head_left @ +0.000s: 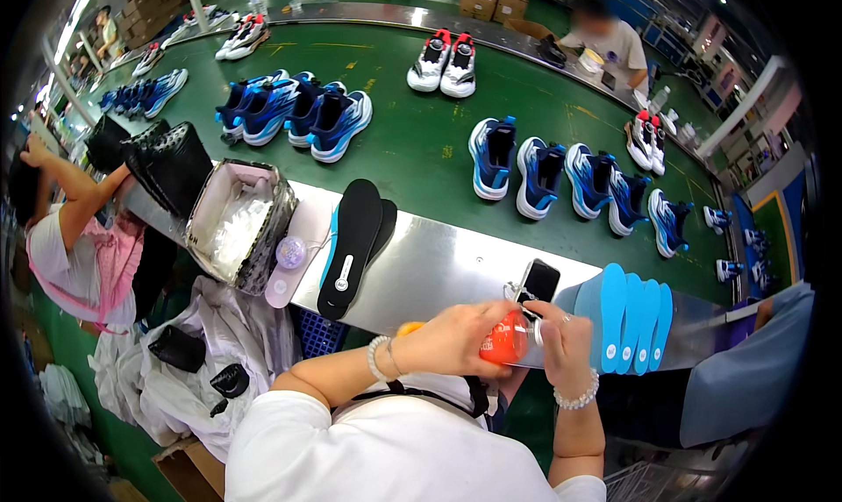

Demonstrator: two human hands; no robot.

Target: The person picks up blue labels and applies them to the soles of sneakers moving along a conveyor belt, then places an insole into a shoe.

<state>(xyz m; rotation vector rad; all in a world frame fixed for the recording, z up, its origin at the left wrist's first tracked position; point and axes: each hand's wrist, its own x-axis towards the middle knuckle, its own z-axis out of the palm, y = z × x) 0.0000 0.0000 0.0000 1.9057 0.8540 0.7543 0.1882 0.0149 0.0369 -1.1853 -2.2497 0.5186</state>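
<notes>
In front of my body, over the near edge of the metal ledge, my left hand [469, 335] is wrapped round a red-orange bottle [504, 342] with a clear end. My right hand [566, 344] has its fingers closed at that clear end; whether they grip a cap is too small to tell. Just beyond my fingers lies a dark-screened phone [538, 281]. To the right of my right hand is a row of several light blue insoles [611, 318]. Black insoles [353, 239] and a pale pink insole [282, 283] lie to the left.
Several blue sneakers [541, 182] and white-red sneakers [443, 64] stand on the green belt beyond the metal ledge [430, 265]. A box [285, 204] holding clear plastic sits left, beside black boots [171, 169]. People are at left, right and far side.
</notes>
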